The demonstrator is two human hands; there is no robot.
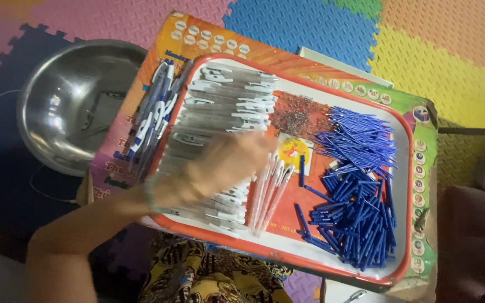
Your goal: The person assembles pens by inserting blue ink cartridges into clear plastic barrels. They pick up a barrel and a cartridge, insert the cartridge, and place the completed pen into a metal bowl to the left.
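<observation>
Pen barrels (220, 106) | clear, rowed on the red tray's (402, 185) left half, many unfilled | left hand (214, 171) blurred above them; fingers loosely extended, pinching nothing visible | assembled pens (155, 112) few, at tray edge; blue refills (360, 140), blue caps (355, 224) heaped right | right hand unseen

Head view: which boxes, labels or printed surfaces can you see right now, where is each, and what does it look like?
Cardboard box: lies flat under the red tray, rectangular, orange at the left, green at the right, with rows of small round pictures along its edges.
Printed picture: on the tray floor near the middle, yellow and orange, partly covered by pen parts.
No screens or signs show.
</observation>
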